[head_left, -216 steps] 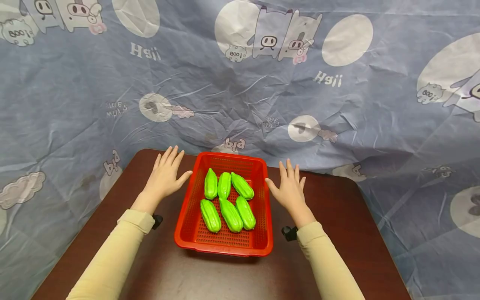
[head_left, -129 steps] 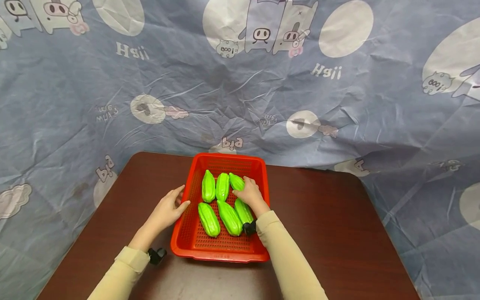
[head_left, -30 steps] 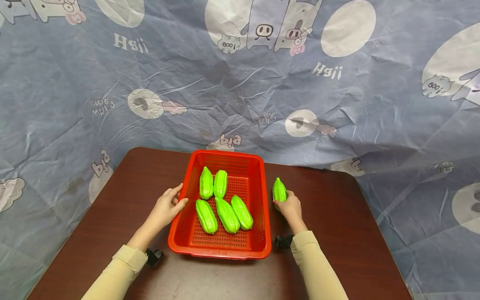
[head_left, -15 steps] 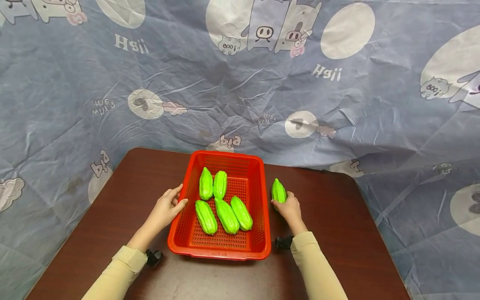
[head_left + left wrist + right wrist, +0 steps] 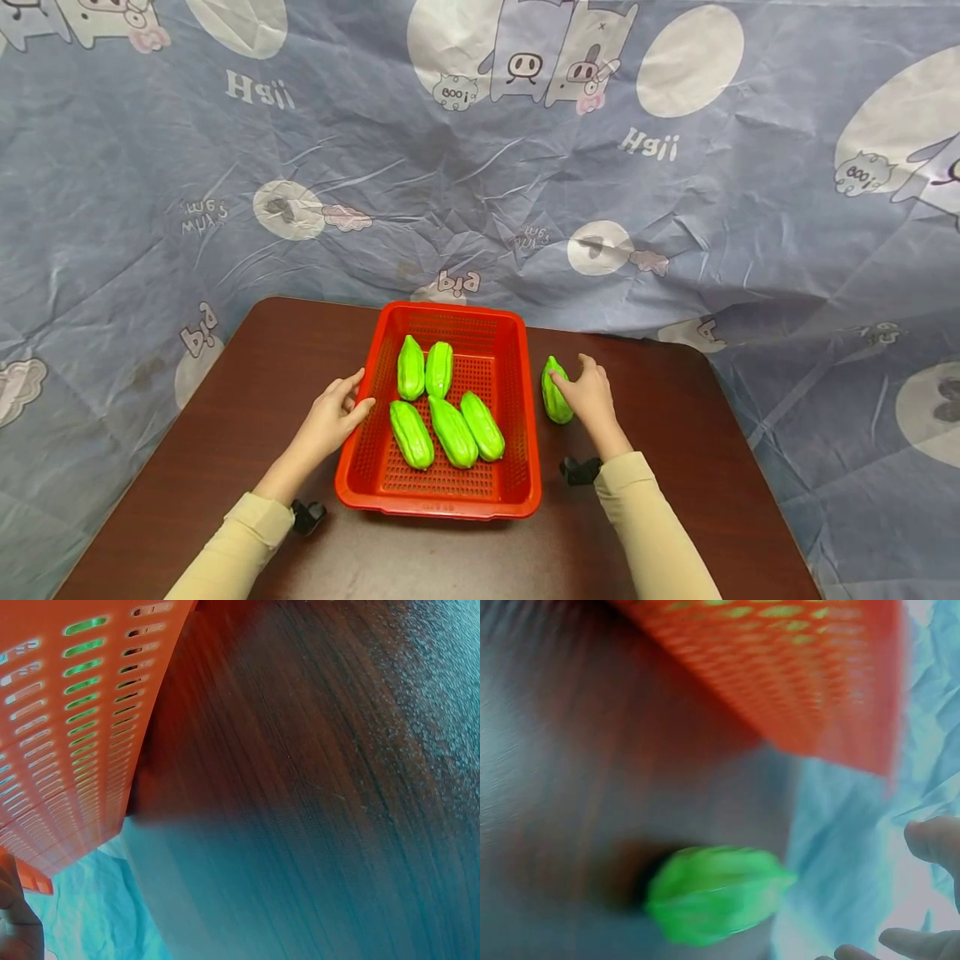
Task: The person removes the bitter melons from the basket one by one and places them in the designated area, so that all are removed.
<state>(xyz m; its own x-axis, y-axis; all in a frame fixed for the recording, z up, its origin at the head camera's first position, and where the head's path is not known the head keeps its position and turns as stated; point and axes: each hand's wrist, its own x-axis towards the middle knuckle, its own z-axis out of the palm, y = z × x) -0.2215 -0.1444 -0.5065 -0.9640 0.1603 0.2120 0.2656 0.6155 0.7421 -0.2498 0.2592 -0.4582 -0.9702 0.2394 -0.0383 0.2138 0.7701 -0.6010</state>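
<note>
A red perforated plastic basket [image 5: 438, 506] stands on the table with several bright green, ridged gourds lying in it in two rows. My left hand [image 5: 333, 417] holds the basket's left rim between thumb and fingers; the left wrist view has the slotted side wall [image 5: 112, 667] and part of that hand [image 5: 21, 922] at the rim. One green gourd [image 5: 555, 409] lies on the table just right of the basket, its pointed end away from me. Beside and over it is my right hand [image 5: 594, 398], fingers spread and holding nothing. In the right wrist view this gourd [image 5: 712, 892] is blurred.
The dark brown wooden table [image 5: 675, 433] extends on both sides of the basket. Close behind its far edge hangs a blue-grey cartoon-printed cloth [image 5: 465, 200]. Black wrist cameras [image 5: 579, 472] sit under both cuffs.
Earlier my right hand took the gourd from the basket's back right and brought it to the table. It has now let go and moved slightly up and right. My left hand stays on the rim.
</note>
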